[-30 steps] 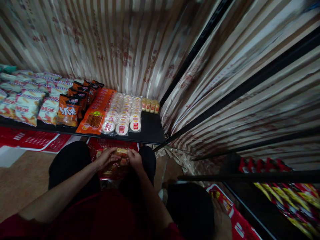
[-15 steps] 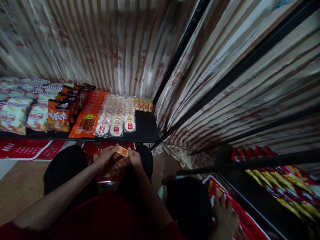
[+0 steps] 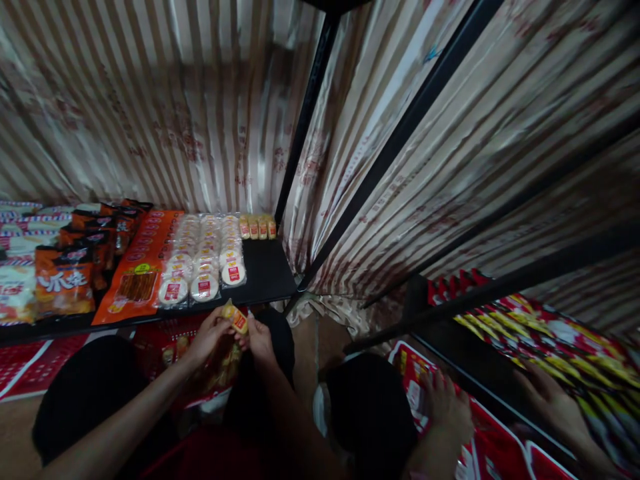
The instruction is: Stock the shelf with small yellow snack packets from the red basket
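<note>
A small yellow snack packet (image 3: 237,320) with a red label is pinched between my two hands above a red basket (image 3: 150,328). My left hand (image 3: 210,339) grips its left end. My right hand (image 3: 259,339) holds the other end, its fingers closed on the packet's edge. More small packets (image 3: 225,367) lie in the basket between my knees. Just ahead, a row of similar yellow packets (image 3: 258,227) stands at the back right of the black shelf (image 3: 267,270), beside rows of round white packaged snacks (image 3: 204,285).
Orange flat packs (image 3: 135,280) and orange-black snack bags (image 3: 64,280) fill the shelf's left. Black metal bars (image 3: 385,160) cross before a striped curtain (image 3: 200,133). At right, another person's hands (image 3: 445,407) are near a red basket (image 3: 493,447) and a shelf of red-yellow bags (image 3: 530,320).
My view has turned right, so the shelf sits further left. The packet has tilted in my hands. Another person's second hand has come over the right shelf.
</note>
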A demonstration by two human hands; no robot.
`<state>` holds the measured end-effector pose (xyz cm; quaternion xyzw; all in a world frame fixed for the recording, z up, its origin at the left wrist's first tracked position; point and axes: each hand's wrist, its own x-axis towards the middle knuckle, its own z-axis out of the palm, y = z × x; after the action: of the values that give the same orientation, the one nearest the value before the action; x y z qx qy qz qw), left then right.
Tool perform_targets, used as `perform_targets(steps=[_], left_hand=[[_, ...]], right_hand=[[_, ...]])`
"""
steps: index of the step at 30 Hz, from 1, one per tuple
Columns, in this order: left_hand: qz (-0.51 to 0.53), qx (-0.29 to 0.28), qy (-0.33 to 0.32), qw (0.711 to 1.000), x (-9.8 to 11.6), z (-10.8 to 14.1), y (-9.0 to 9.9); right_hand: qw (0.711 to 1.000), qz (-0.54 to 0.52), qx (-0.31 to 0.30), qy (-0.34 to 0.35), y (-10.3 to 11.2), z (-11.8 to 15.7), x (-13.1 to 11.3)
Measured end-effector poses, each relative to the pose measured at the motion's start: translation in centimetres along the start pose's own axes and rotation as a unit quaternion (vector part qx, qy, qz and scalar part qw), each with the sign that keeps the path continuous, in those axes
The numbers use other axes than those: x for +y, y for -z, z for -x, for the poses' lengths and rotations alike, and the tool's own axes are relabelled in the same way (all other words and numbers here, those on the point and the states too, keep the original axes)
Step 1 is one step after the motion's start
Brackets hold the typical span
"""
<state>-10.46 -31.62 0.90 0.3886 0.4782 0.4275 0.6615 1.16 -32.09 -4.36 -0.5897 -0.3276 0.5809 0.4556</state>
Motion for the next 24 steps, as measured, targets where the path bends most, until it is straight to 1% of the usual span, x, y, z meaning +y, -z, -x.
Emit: perform_targets(steps=[2, 4, 6, 7, 8, 10, 11, 13, 15, 17, 21, 24], left_hand=[[-0.018, 0.005, -0.012, 1.0, 0.0, -0.4, -0.2], [-0.027, 0.008, -0.023, 0.999, 0.1, -1.0, -0.3], [-0.036, 0.012, -0.026, 0.999, 0.2, -1.6, -0.6], [-0.043, 0.016, -0.025, 0.999, 0.3, -1.9, -0.7], [-0.05, 0.02, -0.025, 0.998, 0.4, -2.1, -0.9], [-0.062, 0.024, -0.026, 0.997, 0.4, -2.6, -1.3], [-0.066, 0.025, -0.027, 0.997, 0.3, -2.8, -1.4], [-0.074, 0.025, -0.03, 0.996, 0.1, -3.4, -1.7], [-0.085, 0.027, -0.039, 0.995, -0.3, -4.1, -1.8], [-0.1, 0.021, -0.05, 0.994, -0.6, -5.0, -1.9], [-0.147, 0.01, -0.069, 0.987, -0.7, -6.7, -1.9], [-0.204, 0.028, -0.081, 0.975, -0.2, -7.6, -2.2]], right_hand=[[1.0, -0.006, -0.007, 0.012, 0.4, 0.0, -0.3], [1.0, 0.014, -0.006, 0.02, 0.8, -0.1, -0.5], [0.996, 0.081, 0.01, 0.041, 1.4, -0.1, -0.8], [0.989, 0.128, 0.026, 0.066, 1.7, -0.1, -1.0], [0.978, 0.177, 0.049, 0.098, 2.0, -0.1, -1.1], [0.945, 0.264, 0.101, 0.167, 2.6, -0.1, -1.6], [0.927, 0.296, 0.122, 0.195, 2.8, -0.1, -1.8], [0.9, 0.336, 0.144, 0.236, 3.0, -0.2, -2.2], [0.884, 0.352, 0.151, 0.268, 3.1, -0.4, -2.6], [0.877, 0.355, 0.147, 0.289, 3.1, -0.6, -2.9], [0.869, 0.365, 0.136, 0.304, 3.0, -1.0, -3.2], [0.861, 0.373, 0.147, 0.312, 3.0, -1.4, -3.0]])
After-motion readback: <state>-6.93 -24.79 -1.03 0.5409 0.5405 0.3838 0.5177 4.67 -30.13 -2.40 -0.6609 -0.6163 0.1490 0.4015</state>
